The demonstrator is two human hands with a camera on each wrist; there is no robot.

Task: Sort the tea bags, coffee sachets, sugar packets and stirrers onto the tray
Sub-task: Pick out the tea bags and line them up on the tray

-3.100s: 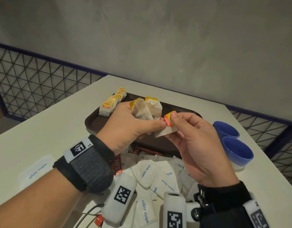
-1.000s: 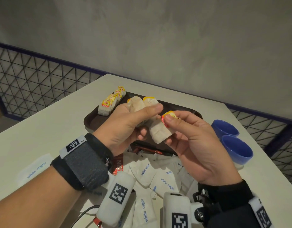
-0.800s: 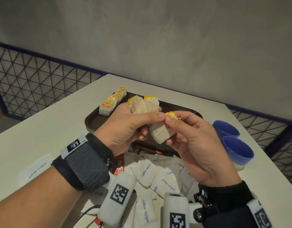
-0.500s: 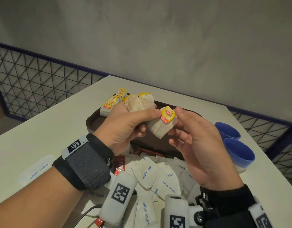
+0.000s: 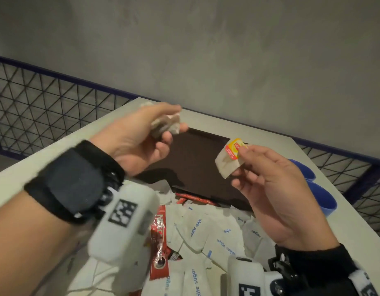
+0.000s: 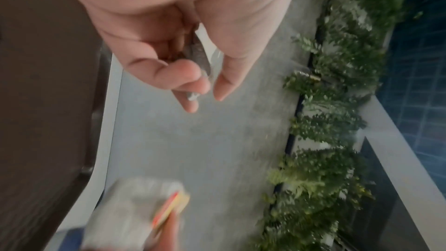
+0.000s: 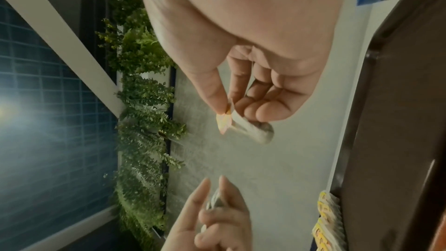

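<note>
- Table (image 5: pixel 45 154): unsorted sugar packets (image 5: pixel 208 233) lie near the tray (image 5: pixel 195 167).
- Left hand (image 5: pixel 139 142) clamps several tea bags (image 5: pixel 167 124); set them squarely beside the tray's row.
- Right hand (image 5: pixel 268 180) pinches one bag (image 5: pixel 228 160) by its tag; lay it flat.

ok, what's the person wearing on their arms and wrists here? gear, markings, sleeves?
Left hand: bare forearm, a wide black wrist strap, and a white camera pod under it bearing a black square fiducial marker. Right hand: black sleeve cuff, a white pod with a similar marker, black hardware beside it and a white marker band.
</note>
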